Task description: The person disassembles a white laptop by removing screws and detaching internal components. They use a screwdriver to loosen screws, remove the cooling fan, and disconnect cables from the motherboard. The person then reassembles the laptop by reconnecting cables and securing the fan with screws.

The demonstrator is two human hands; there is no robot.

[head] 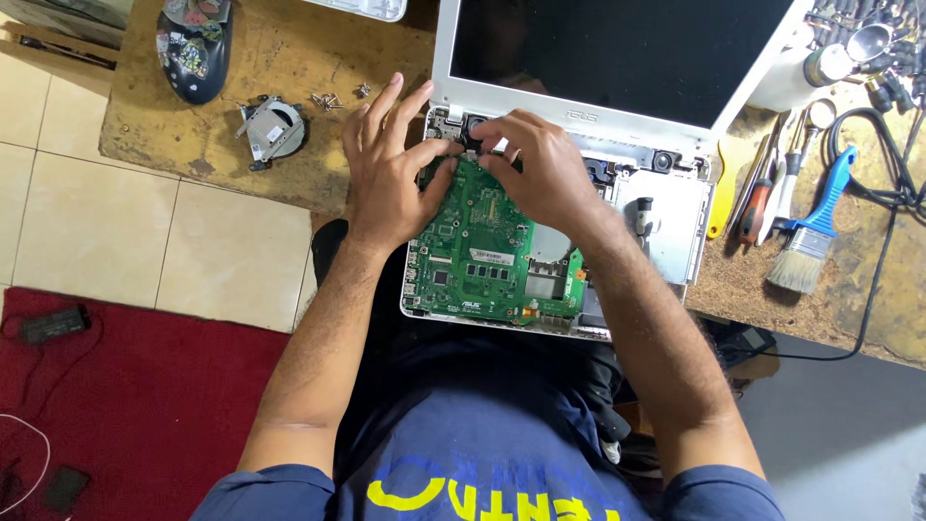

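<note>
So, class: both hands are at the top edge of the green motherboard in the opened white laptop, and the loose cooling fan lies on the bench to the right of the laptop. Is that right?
Not quite. The head view shows the cooling fan on the bench to the left of the laptop, near the loose screws. The rest holds: the left hand and right hand are at the top edge of the green motherboard.

Our worn yellow-brown workbench and the things on it

We see the workbench (289,58) holding an open white laptop (666,145) under our hands. Left of our left hand (386,174) lie a small fan (273,130) and some loose screws (328,99), with a dark mouse (195,48) further left. Well right of our right hand (545,169) lie a blue paintbrush (815,232) and screwdrivers (762,198).
</note>
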